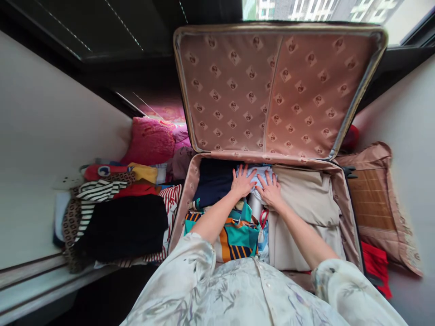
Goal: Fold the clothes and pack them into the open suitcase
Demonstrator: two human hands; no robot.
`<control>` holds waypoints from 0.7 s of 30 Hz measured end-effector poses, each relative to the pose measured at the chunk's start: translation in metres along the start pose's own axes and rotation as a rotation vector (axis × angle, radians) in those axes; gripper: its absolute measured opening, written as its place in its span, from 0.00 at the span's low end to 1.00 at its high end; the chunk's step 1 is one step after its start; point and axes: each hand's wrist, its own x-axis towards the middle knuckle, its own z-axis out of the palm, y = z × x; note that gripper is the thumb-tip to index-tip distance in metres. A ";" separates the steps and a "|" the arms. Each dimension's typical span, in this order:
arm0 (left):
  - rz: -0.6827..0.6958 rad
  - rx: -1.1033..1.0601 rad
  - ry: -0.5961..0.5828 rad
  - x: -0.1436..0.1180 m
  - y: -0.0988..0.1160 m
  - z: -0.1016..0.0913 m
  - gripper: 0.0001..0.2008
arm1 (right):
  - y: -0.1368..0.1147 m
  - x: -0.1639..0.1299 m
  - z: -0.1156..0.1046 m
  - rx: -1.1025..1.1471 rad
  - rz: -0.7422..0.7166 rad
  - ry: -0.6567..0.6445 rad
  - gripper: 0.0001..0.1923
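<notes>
Both hands flat, fingers spread, no closed grip on anything. Left hand [242, 181] and right hand [270, 189] press side by side on a light blue folded garment [258, 174] at the far end of the suitcase [343, 213], just below the hinge of the raised lid [272, 90]. Garment lies directly under the palms, long axis approx left-right; both hands equally near.

Dark navy fabric [214, 181] touches it on the left, beige folded cloth [306, 203] on the right. Nearer the body: orange/teal patterned cloth [238, 235], and a silvery cylinder [255, 206], prob. a bottle, hard to tell. Clothes pile [115, 213] left of the case, outside it.
</notes>
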 end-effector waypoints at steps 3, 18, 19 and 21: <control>0.015 0.009 0.047 0.011 -0.003 -0.004 0.29 | 0.002 0.014 -0.003 0.023 -0.022 0.041 0.31; 0.166 -0.084 -0.126 -0.017 -0.006 0.020 0.36 | 0.027 -0.037 0.004 -0.127 -0.089 -0.068 0.32; 0.156 -0.080 -0.130 -0.013 -0.006 0.022 0.36 | 0.028 -0.036 0.004 -0.132 -0.086 -0.070 0.32; 0.138 -0.075 -0.152 -0.007 -0.003 0.019 0.36 | 0.026 -0.036 0.000 -0.126 -0.087 -0.068 0.32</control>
